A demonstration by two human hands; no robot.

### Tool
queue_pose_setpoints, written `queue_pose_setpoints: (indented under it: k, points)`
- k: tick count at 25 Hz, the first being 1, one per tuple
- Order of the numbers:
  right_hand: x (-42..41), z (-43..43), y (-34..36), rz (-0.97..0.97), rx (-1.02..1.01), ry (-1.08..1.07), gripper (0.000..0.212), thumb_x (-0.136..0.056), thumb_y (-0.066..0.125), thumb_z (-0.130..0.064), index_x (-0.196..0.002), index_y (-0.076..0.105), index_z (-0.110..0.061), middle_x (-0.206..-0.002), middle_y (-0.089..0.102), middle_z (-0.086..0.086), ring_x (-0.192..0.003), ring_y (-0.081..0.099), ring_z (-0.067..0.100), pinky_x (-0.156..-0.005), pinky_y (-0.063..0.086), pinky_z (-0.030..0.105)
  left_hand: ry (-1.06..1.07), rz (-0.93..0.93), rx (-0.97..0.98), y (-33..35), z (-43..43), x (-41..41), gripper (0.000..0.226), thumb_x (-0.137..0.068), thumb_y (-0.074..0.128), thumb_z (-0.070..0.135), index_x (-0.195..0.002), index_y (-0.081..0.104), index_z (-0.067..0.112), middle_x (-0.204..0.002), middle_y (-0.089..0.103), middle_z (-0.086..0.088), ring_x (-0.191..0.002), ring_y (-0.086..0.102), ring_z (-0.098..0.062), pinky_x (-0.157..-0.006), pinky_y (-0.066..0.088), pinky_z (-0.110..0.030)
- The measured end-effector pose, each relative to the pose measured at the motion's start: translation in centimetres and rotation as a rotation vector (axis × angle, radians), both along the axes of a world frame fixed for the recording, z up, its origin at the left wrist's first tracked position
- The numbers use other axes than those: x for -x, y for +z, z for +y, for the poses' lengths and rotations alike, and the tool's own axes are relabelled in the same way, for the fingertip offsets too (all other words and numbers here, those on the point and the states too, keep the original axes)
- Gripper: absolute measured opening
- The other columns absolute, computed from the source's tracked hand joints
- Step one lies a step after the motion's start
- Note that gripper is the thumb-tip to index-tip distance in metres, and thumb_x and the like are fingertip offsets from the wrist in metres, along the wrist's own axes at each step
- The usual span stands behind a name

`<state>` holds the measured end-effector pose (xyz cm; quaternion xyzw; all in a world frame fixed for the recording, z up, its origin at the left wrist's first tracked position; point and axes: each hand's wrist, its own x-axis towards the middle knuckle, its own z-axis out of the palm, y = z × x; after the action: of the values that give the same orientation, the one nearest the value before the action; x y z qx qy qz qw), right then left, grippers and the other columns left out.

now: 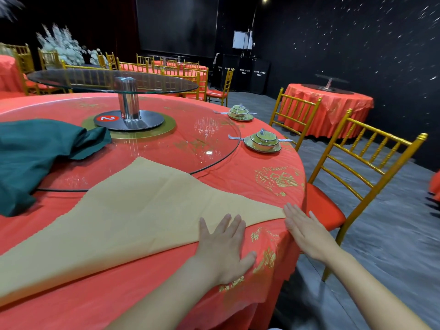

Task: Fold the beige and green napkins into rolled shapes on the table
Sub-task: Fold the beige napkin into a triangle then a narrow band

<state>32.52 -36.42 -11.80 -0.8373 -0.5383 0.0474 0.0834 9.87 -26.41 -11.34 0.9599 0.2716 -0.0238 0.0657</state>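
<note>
We are pressing left hand (223, 244) and right hand (307, 232), flat and grasping nothing, at the right end of the beige napkin (142, 210) on the table (238, 184), judging it soft, light, best pinched at its corner.

Your left hand (223, 244): bare, with slim fingers and a broad back; all four fingers and the thumb show, and your thumbnail looks short and plain.
Your right hand (307, 231): bare as well, long-fingered and narrow; its outline is a little blurred, so your nails there cannot be made out.
Your left forearm (171, 298): bare skin from the wrist down to the bottom edge of the view, smooth, widening steadily toward you.
Your right forearm (371, 294): likewise bare from wrist to the frame's edge, smooth, soft-edged with blur.
Your clothing: what you wear lies outside the view.
</note>
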Motion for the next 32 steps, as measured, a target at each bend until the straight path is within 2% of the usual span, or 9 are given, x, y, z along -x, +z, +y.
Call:
queue_pose_setpoints:
  k: [5,7,10,14,23,26,29,30,32]
  points:
    - [5.5,2.6,1.2,-0.095,-0.083,0.029,0.099,-0.073,-0.027,-0.067,-0.15,-0.001,-0.011,-0.157,-0.003,0.001,-0.145,-0.007,0.012,-0.116,-0.006,0.032,0.002,-0.016,-0.006,-0.1,0.1,-0.1,0.074,-0.091,0.019,0.059,-0.15,-0.001,0.019,-0.159,-0.007,0.004,-0.145,-0.012,-0.016,-0.106,-0.01,-0.067]
    - [9.5,3.6,0.7,0.1,-0.111,0.175,0.103,-0.07,-0.022,-0.075,-0.149,-0.002,-0.013,-0.154,-0.006,-0.007,-0.142,-0.011,0.004,-0.114,-0.009,0.022,-0.027,-0.03,0.011,-0.3,0.1,-0.2,0.073,-0.09,0.022,0.058,-0.15,-0.003,0.025,-0.159,-0.007,0.004,-0.145,-0.012,-0.017,-0.106,-0.011,-0.067]
    - [11.3,4.0,0.2,0.311,-0.127,0.183,0.124,-0.051,-0.022,-0.09,-0.149,0.0,-0.016,-0.151,-0.001,-0.014,-0.135,-0.01,-0.009,-0.106,-0.013,0.007,-0.073,-0.05,0.03,-0.4,0.5,0.1,0.077,-0.085,0.019,0.058,-0.15,-0.008,0.027,-0.158,-0.01,0.001,-0.145,-0.012,-0.017,-0.111,-0.012,-0.056]
    - [10.6,4.1,0.1,0.141,-0.055,0.201,0.125,-0.051,-0.03,-0.086,-0.149,-0.001,-0.015,-0.158,0.002,-0.003,-0.133,-0.008,-0.009,-0.11,-0.009,0.014,-0.101,-0.036,-0.058,-0.1,1.9,4.1,0.081,-0.087,0.015,0.06,-0.15,-0.002,0.013,-0.158,-0.006,-0.004,-0.145,-0.009,-0.015,-0.116,-0.007,-0.042]
    - [11.2,3.9,0.8,-0.055,0.056,0.199,0.133,-0.042,-0.039,-0.081,-0.15,0.003,-0.017,-0.158,0.002,-0.003,-0.132,-0.01,-0.006,-0.112,-0.005,0.019,-0.03,0.053,-0.066,0.8,4.9,20.9,0.084,-0.079,-0.002,0.07,-0.15,-0.009,0.025,-0.156,-0.015,0.011,-0.141,-0.019,-0.003,-0.118,-0.009,-0.039]
    - [12.8,4.3,1.8,-0.133,0.056,0.18,0.114,-0.057,-0.025,-0.075,-0.15,0.002,-0.016,-0.158,0.0,-0.001,-0.135,-0.011,-0.002,-0.114,-0.005,0.025,-0.02,0.042,-0.065,0.6,5.7,23.9,0.079,-0.082,0.001,0.07,-0.149,-0.008,0.029,-0.155,-0.013,0.015,-0.139,-0.02,0.001,-0.117,-0.01,-0.036]
    - [18.4,5.7,2.1,-0.173,-0.016,0.329,0.1,-0.067,-0.016,-0.068,-0.15,-0.001,-0.014,-0.153,-0.012,-0.001,-0.136,-0.017,0.004,-0.113,-0.012,0.027,-0.03,0.043,-0.065,0.4,6.0,24.1,0.077,-0.083,0.003,0.069,-0.149,-0.009,0.03,-0.155,-0.013,0.017,-0.139,-0.021,0.003,-0.114,-0.015,-0.03]
    - [20.8,6.4,2.0,-0.181,-0.033,0.429,0.099,-0.073,-0.015,-0.071,-0.15,0.005,-0.012,-0.153,-0.007,0.0,-0.138,-0.011,0.007,-0.114,-0.008,0.027,-0.029,0.038,-0.066,0.4,6.0,23.9,0.076,-0.084,0.004,0.068,-0.149,-0.009,0.03,-0.155,-0.013,0.017,-0.139,-0.02,0.002,-0.114,-0.015,-0.029]
    - [25.1,8.1,1.5,-0.234,-0.103,0.576,0.096,-0.083,-0.013,-0.069,-0.146,0.028,-0.008,-0.153,0.019,0.006,-0.142,0.014,0.014,-0.115,0.009,0.03,-0.018,0.022,-0.059,0.4,5.9,23.9,0.076,-0.083,0.003,0.067,-0.149,-0.008,0.031,-0.156,-0.011,0.017,-0.14,-0.018,0.001,-0.115,-0.013,-0.031]
